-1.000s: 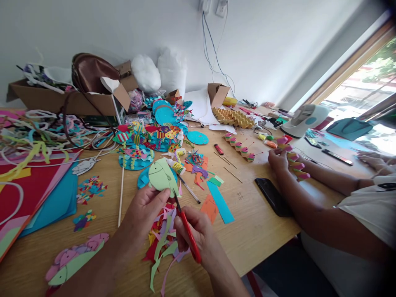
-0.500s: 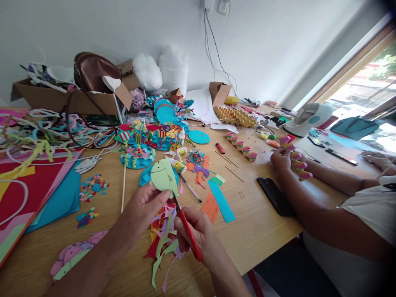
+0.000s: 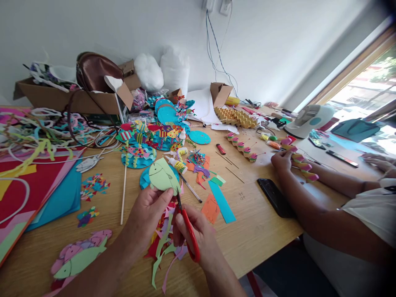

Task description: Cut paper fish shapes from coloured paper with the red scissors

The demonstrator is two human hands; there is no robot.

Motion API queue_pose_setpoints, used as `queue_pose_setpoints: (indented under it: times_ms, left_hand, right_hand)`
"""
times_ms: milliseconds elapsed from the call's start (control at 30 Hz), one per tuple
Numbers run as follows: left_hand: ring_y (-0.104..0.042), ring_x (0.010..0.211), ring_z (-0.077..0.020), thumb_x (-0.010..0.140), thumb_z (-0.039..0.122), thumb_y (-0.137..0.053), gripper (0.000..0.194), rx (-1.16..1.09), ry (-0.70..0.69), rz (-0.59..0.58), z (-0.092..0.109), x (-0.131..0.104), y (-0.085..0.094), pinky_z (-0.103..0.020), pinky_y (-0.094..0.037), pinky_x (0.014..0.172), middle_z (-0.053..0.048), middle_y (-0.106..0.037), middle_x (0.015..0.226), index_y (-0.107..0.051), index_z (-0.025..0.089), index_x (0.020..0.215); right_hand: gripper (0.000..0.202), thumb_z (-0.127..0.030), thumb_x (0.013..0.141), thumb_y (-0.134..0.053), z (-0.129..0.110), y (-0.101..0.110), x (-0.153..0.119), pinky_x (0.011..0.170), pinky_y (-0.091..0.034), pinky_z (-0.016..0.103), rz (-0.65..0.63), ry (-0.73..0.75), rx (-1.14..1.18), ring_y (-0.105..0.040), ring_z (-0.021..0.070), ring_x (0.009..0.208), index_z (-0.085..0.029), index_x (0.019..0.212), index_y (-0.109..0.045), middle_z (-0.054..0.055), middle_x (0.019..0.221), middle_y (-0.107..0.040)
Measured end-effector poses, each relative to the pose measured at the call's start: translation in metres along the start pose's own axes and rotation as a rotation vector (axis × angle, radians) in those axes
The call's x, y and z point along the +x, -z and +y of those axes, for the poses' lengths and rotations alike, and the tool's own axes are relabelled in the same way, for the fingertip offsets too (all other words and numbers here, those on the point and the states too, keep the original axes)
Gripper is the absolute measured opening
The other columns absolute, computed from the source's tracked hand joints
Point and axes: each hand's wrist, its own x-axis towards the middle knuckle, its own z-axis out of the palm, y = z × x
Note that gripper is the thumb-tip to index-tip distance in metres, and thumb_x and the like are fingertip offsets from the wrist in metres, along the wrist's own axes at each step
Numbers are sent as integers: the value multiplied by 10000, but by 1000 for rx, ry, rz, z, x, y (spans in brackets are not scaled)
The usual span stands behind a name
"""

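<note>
Between thumb and fingers, my left hand [image 3: 154, 208] pinches a pale green paper fish [image 3: 162, 175] with drawn eye and fin lines. My right hand [image 3: 193, 229] is closed round the red handles of a pair of scissors [image 3: 189, 233]. The dark blades meet the fish's lower right edge, close to my left fingertips. Under both hands lies a heap of coloured paper scraps [image 3: 161, 243], with long green and pink strips. Beside my left forearm rests a pile of cut pink and green paper fish [image 3: 77, 258], partly hidden by the arm.
A pen [image 3: 191, 188], a glue bottle [image 3: 177, 164] and a blue paper strip [image 3: 222, 201] lie beyond my hands. Decorated blue discs [image 3: 139, 159] stand further back. Coloured sheets [image 3: 55, 198] cover the left side. At right, a co-worker's hands [image 3: 282, 160] hold a painted egg-carton strip, near a black phone [image 3: 274, 197].
The fish has turned slightly and the scissors are a bit more upright at its edge. My left forearm has shifted, showing more of the cut fish pile.
</note>
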Motion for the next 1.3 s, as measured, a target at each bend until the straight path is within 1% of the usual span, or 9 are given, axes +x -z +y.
queue_pose_setpoints:
  times_ms: [200,400,533,767,867,1000,1067,1167,1300]
  left_hand:
    - [-664,710,-189,725,303,-666,169,-12,34,37,-3,1,-1,-268,-500,693,-27,-744,759,-707,168,819]
    - [-662,716,-177,722,297,-670,161,-6,24,38,-4,1,-1,-265,-500,736,-23,-742,757,-707,169,813]
    - [-654,670,-160,743,293,-644,172,-4,34,8,-3,0,-1,-249,-503,691,-10,-738,741,-708,176,851]
    - [-666,687,-182,730,299,-651,179,-2,37,-9,-1,2,0,-259,-509,651,-20,-741,760,-711,172,841]
    - [-661,657,-169,731,292,-657,141,-49,48,-2,-2,0,0,-253,-510,639,-6,-732,724,-705,184,809]
    - [-639,573,-151,737,287,-660,103,-111,91,13,-6,-2,-1,-246,-499,577,12,-704,653,-690,202,783]
    - [-637,584,-145,738,280,-663,89,-132,92,24,-7,-3,-3,-241,-497,583,18,-702,656,-686,204,779]
    - [-648,663,-146,735,271,-676,95,-164,65,24,-7,-3,-4,-234,-498,626,17,-722,728,-683,199,797]
    - [-648,687,-144,745,266,-678,89,-167,58,23,-9,-1,-4,-240,-497,680,14,-725,739,-676,183,775]
  right_hand:
    - [581,-767,647,-546,-8,-1,-1,407,-340,203,-5,-50,0,-398,82,394,-205,600,-405,-52,425,-448]
    - [580,-766,633,-553,-13,0,-3,386,-324,201,0,-43,-1,-354,69,367,-204,591,-415,-57,406,-437]
    - [562,-753,651,-542,-14,1,-3,363,-295,198,-8,-65,-42,-356,74,351,-206,592,-427,-51,395,-440]
    - [537,-716,694,-538,-14,3,-3,361,-284,193,-6,-58,-76,-349,70,350,-209,578,-407,-56,398,-434]
    - [548,-728,702,-525,-15,3,-3,390,-311,198,-14,-26,-76,-378,81,387,-201,590,-428,-47,423,-441]
    - [578,-763,700,-497,-10,2,-2,403,-342,200,-19,13,-64,-415,94,414,-193,615,-451,-33,451,-468]
    - [579,-765,709,-485,-7,2,-2,392,-344,196,-17,24,-58,-421,95,405,-196,614,-446,-32,449,-472]
    - [560,-745,741,-470,-4,3,-2,393,-354,196,-21,41,-65,-439,100,414,-197,624,-448,-29,456,-479]
    - [552,-740,730,-489,-9,3,-3,404,-365,205,-28,29,-59,-429,101,421,-198,632,-451,-33,459,-469]
